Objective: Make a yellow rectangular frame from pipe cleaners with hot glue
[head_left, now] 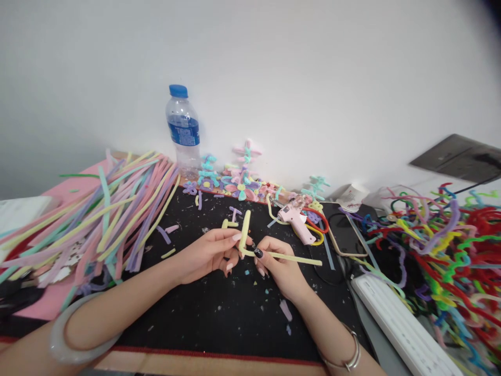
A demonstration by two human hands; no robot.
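Note:
Both my hands meet over the black mat, holding one pale yellow pipe cleaner [295,257] that is bent into an upright double-looking section and a long straight tail. My left hand [213,253] pinches it near the bend, thumb and index finger closed on it. The fingers of my right hand [279,263] grip the tail just right of the bend, with the free end pointing right. Short yellow and purple pipe cleaner pieces [234,214] lie just behind my hands.
Left is a pile of pastel pipe cleaners [117,214]. A water bottle [183,133] stands by the wall beside finished fuzzy flowers [241,188]. A pink glue gun [296,222], scissors [321,223], phone [346,232], power strip [403,326] and colourful tangled pipe cleaners [450,261] are right.

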